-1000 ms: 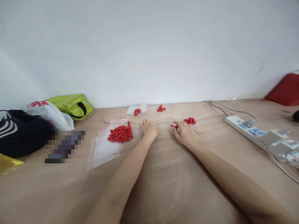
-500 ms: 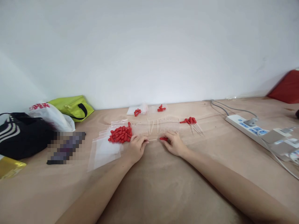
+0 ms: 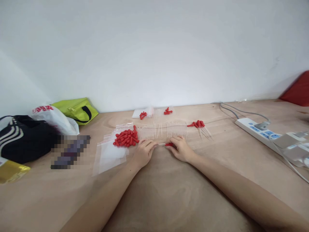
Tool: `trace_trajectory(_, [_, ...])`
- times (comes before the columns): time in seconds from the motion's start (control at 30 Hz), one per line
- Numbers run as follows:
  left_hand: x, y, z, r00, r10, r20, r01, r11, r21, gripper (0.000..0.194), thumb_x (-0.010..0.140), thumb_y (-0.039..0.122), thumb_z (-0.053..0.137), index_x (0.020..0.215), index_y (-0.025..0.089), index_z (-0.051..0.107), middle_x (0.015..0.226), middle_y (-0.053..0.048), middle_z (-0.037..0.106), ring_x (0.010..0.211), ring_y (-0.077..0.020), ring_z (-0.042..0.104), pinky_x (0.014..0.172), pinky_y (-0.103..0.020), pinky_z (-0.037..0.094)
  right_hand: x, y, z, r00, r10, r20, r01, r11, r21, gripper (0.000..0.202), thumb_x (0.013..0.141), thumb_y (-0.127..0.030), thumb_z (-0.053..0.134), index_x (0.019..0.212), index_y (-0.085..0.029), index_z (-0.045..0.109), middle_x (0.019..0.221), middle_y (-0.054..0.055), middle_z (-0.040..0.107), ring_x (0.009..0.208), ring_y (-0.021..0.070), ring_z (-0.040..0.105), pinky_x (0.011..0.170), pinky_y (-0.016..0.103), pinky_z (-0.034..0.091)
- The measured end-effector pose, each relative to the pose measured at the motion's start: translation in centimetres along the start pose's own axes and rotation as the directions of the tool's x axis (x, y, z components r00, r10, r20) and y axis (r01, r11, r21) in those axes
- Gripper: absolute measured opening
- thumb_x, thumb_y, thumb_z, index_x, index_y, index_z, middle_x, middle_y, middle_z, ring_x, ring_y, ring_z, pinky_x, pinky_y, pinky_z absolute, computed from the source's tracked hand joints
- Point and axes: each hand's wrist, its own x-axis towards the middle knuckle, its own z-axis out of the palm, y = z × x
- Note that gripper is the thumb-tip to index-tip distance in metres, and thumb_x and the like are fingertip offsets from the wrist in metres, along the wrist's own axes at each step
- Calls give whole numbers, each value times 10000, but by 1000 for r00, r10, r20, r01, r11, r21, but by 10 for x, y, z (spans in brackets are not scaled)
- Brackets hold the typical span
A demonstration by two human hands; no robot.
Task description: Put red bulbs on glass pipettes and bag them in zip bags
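Red bulb [image 3: 169,144] and pale thin tube [image 3: 161,144] lie in one line, on or just above the wooden table [image 3: 166,199], their shared long axis running left to right, nearly parallel to the foot of the wall [image 3: 154,58]. Fingers of the left hand [image 3: 144,150] are pinched together on the tube's left end, so its free end points right, at the bulb. The right hand [image 3: 181,150] clasps the bulb between thumb and fingers, its exposed end pointing left; whether the tube sits inside it is too small to tell. Just beyond, rows of tubes [image 3: 176,129] lie crosswise to this line. Right of them, bulbed tubes [image 3: 198,123] fan out, bulbs toward the wall.
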Motion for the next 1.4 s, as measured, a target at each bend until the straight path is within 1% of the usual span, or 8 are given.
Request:
trace_trajectory(0.2, [0,-1,1,1000,-5,29,5,1000,2,229,883,168,375,924,187,599,866,-27,657,785,-151,575,776,-338,385,0,1,0,1000,-3,-1,3,1000,19,43,797,-189,507,819,-190,544,807,26,621,792,158,563,760,337,364])
trace_trajectory(0.33, [-1,0,0,999,-3,50,3,1000,-1,245,879,179,380,973,215,603,916,-29,659,819,-147,580,804,-346,353,0,0,0,1000,-10,-16,11,994,113,113,813,-196,483,868,-187,582,818,46,623,787,157,567,717,307,428])
trace_trajectory(0.47, [0,2,-1,1000,-9,27,9,1000,-23,230,873,200,405,956,229,617,873,-16,672,783,-136,586,790,-336,339,1,0,1,999,-19,-36,26,976,216,191,831,-245,478,959,-208,614,874,55,637,813,153,585,734,295,464])
trace_trajectory(0.57, [0,2,-1,1000,10,9,-10,999,-42,231,881,222,405,943,236,627,836,-10,680,747,-129,592,775,-329,331,0,1,1,999,-32,-40,41,970,240,197,833,-287,483,946,-224,632,860,46,650,806,154,595,734,298,475])
trace_trajectory(0.7, [0,2,-1,999,50,10,-49,997,-56,239,887,212,399,965,247,622,803,1,682,711,-114,600,766,-321,318,-1,2,1,995,-66,-72,81,971,225,203,842,-308,469,869,-218,648,831,47,659,785,151,596,723,294,479])
trace_trajectory(0.97, [0,5,-1,992,126,-6,-126,992,-10,263,874,152,392,964,250,618,732,14,672,638,-107,590,725,-316,290,-2,2,1,977,-185,-106,200,968,150,230,850,-320,449,837,-190,638,782,67,648,760,163,577,702,307,471])
trace_trajectory(1.17, [-1,5,0,991,128,36,-129,991,30,280,881,155,370,984,247,614,735,3,666,638,-108,582,716,-312,286,-2,3,1,977,-201,-71,208,972,109,218,857,-308,437,827,-203,626,784,58,636,763,161,561,715,318,454])
trace_trajectory(1.4, [-3,6,4,993,117,-5,-117,993,16,269,870,157,398,1002,266,606,706,19,649,632,-95,573,708,-304,275,-1,2,-1,972,-235,-6,235,972,23,164,839,-278,464,814,-190,600,788,61,619,748,167,535,716,335,425])
